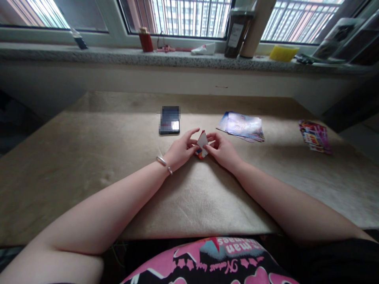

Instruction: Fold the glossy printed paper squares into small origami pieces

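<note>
Both hands meet at the middle of a tan table (89, 157) and pinch one small folded piece of paper (202, 141), white with red and blue print. My left hand (181, 150), with a silver bracelet at the wrist, grips its left side between thumb and fingers. My right hand (222, 149) pinches its right side. The paper stands up on its edge, just above the table top.
A dark phone (169, 119) lies beyond my hands. A stack of printed sheets (242, 126) lies to the right of the phone, and a pink leaflet (315, 136) lies at the far right. The window sill (118, 57) holds a red jar, bottles and a yellow box.
</note>
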